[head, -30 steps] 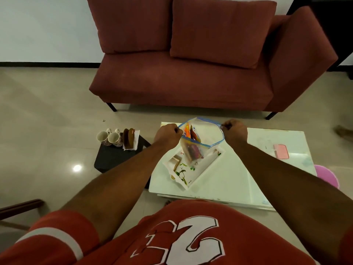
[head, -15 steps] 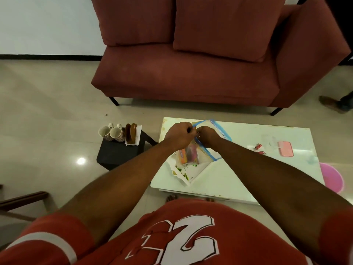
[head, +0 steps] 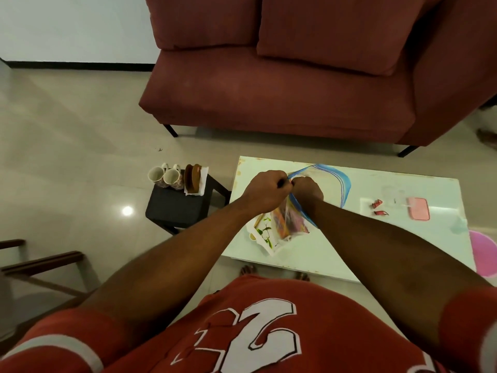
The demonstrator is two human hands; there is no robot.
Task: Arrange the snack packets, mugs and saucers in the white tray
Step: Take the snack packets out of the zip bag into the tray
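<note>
In the head view, the left hand and the right hand meet knuckle to knuckle above the glossy white tabletop, each grip narrow and curled, pinching the blue seal strip at the mouth of the clear plastic zip bag; the bag droops from that pinch over the white rectangular tray with a green leaf print, though whether it rests on the tray I cannot tell; the brightly coloured snack packets sit bunched at the bag's bottom; they look light, crinkly and slippery, so they are probably best taken by a crimped end rather than squeezed, and the limp film will give no support, so one hand should hold the mouth wide while the other reaches in; well apart to the left, on the small black side table, stand the two floral ceramic mugs side by side, and just beside them the brown saucers propped on edge on a white napkin; these look hard, heavier and breakable; the mugs offer handles, the saucers a rim to pinch.
</note>
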